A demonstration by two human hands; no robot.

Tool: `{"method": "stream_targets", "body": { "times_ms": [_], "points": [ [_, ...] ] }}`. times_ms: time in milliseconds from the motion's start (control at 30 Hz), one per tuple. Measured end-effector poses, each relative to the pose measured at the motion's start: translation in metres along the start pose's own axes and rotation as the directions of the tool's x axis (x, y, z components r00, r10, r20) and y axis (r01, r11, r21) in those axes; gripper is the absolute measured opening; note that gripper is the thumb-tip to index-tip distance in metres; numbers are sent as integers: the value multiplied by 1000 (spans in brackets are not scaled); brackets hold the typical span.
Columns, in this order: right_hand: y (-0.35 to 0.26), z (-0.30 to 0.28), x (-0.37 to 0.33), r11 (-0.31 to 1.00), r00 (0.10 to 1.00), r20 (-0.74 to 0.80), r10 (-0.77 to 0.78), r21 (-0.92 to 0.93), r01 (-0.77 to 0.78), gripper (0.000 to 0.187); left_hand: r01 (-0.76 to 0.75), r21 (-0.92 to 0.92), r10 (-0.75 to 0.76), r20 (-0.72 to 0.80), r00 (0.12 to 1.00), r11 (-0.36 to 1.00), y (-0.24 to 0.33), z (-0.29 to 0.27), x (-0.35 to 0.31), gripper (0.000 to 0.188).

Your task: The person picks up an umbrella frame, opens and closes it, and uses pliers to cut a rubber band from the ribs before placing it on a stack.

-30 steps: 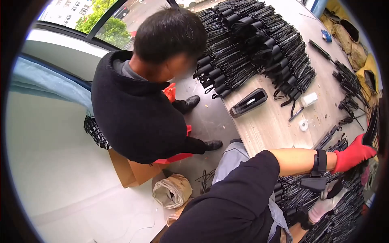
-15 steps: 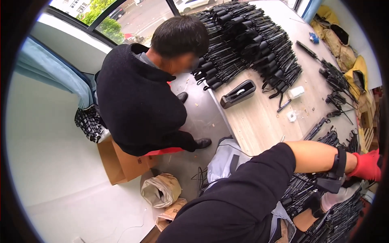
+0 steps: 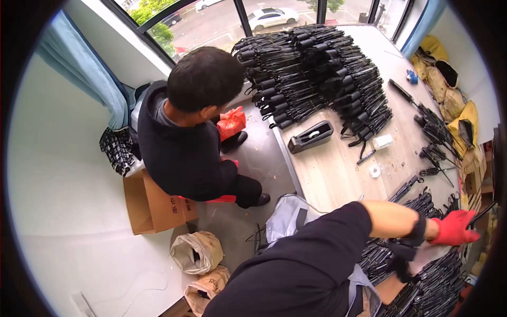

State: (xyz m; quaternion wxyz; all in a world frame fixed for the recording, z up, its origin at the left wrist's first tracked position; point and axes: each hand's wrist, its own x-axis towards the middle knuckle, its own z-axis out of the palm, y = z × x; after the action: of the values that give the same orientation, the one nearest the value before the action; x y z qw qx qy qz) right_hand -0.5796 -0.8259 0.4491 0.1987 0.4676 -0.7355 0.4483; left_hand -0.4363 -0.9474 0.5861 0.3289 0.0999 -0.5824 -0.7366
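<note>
We see our right hand (image 3: 454, 227), in a red glove, stretched far right with its fingers curled on a thin black rod (image 3: 483, 213) above the loose black parts (image 3: 422, 285) at the table (image 3: 338, 174) edge (the left hand is out of sight), likely because that heap feeds the work.

Daylit window (image 3: 222, 21), grey floor (image 3: 259, 158)
</note>
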Motion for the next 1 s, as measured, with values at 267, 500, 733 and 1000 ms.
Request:
{"method": "stream_targets", "body": {
  "times_ms": [267, 500, 733, 1000],
  "points": [
    [-5, 19, -1, 957, 986, 63, 151, 239, -162, 42, -33, 215, 70, -167, 983, 976, -18, -14, -6, 78],
    [-48, -4, -32, 197, 754, 574, 318, 738, -645, 44, -353, 467, 416, -34, 909, 811, -42, -97, -32, 75],
    [-86, -49, -127, 232, 661, 736, 146, 624, -746, 48, -583, -412, 335, -532, 778, 700, -35, -288, 79, 96],
    [-72, -57, -133, 386, 499, 858, 120, 423, -820, 48, -87, -830, 107, -33, 994, 551, -28, -282, 60, 65]
  ]
}}
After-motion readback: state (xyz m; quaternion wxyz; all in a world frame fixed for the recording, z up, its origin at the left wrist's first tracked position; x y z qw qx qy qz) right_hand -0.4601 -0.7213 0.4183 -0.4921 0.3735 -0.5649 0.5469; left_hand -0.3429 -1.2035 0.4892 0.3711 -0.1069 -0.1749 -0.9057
